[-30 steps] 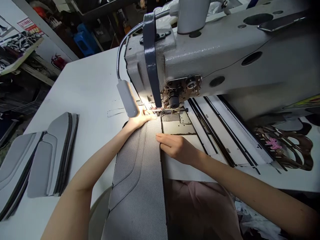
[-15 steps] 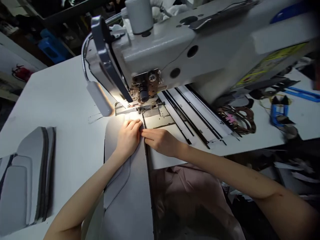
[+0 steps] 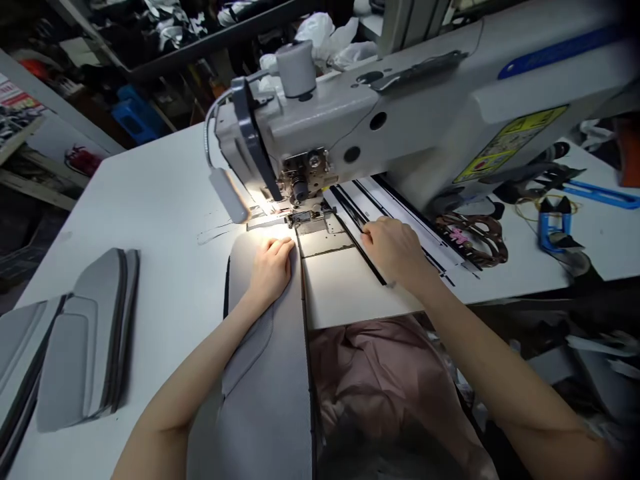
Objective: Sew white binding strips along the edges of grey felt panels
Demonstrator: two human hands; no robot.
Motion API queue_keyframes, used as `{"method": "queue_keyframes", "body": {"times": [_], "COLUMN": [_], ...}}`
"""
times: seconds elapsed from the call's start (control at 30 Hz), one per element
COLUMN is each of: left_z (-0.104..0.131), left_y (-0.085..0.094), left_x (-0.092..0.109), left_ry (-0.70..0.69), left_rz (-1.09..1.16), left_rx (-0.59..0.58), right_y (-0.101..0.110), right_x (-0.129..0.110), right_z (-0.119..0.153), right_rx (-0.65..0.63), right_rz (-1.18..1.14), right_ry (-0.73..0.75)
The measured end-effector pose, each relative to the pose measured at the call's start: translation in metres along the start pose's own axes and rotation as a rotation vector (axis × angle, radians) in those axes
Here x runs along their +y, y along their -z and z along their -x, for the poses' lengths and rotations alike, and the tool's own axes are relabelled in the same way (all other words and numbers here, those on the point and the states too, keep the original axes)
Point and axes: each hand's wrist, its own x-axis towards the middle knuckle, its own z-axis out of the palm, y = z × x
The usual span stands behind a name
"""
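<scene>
A long grey fabric panel (image 3: 283, 387) with a dark edge runs from my lap up to the sewing machine's needle area (image 3: 300, 207). My left hand (image 3: 273, 270) presses on its upper part just in front of the presser foot, fingers bent and close together. Out to the right, my right hand (image 3: 395, 253) is closed over the black-edged white strips (image 3: 363, 207) lying beside the machine bed. It appears to grip one of them, though the fingertips are partly hidden. A lamp (image 3: 229, 195) lights the stitching spot.
Stacked grey padded panels (image 3: 80, 347) lie on the white table (image 3: 165, 200) to the left. Right of the strips are a brown openwork piece (image 3: 480, 233) with a pink flower, blue thread snips (image 3: 554, 223) and a long blue tool (image 3: 603, 193). The machine arm (image 3: 425, 100) spans above.
My right hand has left the panel's edge beside my left hand and moved right onto the strips. My left hand stays on the panel. The camera view has shifted.
</scene>
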Motion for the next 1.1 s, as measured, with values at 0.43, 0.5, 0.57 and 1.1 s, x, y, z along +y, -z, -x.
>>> {"method": "queue_keyframes", "body": {"times": [0.43,0.5,0.57,1.1], "left_z": [0.003,0.004,0.006,-0.001], "left_y": [0.001,0.001,0.003,0.007], "left_x": [0.001,0.001,0.0,0.003], "left_ry": [0.021,0.092,0.163,0.017], "left_rz": [0.038,0.063,0.09,0.105], "left_rx": [0.055,0.096,0.135,0.061], "right_y": [-0.004,-0.024,-0.036,-0.04], "right_x": [0.0,-0.024,-0.046,-0.073], "right_z": [0.108,0.118,0.124,0.122], "right_rx": [-0.281,-0.582,-0.793,-0.833], "right_rz": [-1.267,-1.546,-1.679,-1.737], "right_ry": [-0.156,-0.19,-0.187,-0.174]}}
